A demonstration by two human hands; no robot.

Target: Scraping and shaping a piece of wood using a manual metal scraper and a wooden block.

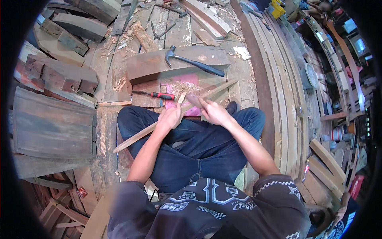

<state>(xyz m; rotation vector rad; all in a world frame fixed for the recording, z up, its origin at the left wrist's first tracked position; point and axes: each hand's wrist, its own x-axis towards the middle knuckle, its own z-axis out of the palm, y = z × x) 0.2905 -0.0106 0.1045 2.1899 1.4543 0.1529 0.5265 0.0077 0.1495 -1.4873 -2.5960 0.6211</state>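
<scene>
I sit cross-legged, both hands together over my lap. My left hand (171, 116) is closed around a short pale wooden strip (182, 97), which sticks up past the fingers. Beside it, my right hand (215, 112) grips a flat greyish-brown piece (193, 99) whose kind I cannot make out; its end lies close to the strip. A long thin wooden slat (135, 139) runs slantwise across my lap and passes under both hands. Just beyond them, wood shavings (185, 87) lie on a pink sheet (192, 79). A chisel-like tool with a red and black handle (163, 96) lies left of the sheet.
A claw hammer (195, 61) rests on a thick wooden beam (147, 65) ahead. Pincers (162, 32) and offcuts lie farther off. Heavy wood blocks (59, 75) are stacked at the left; long planks (284, 79) line the right. Another person's arm (342, 209) shows at the lower right.
</scene>
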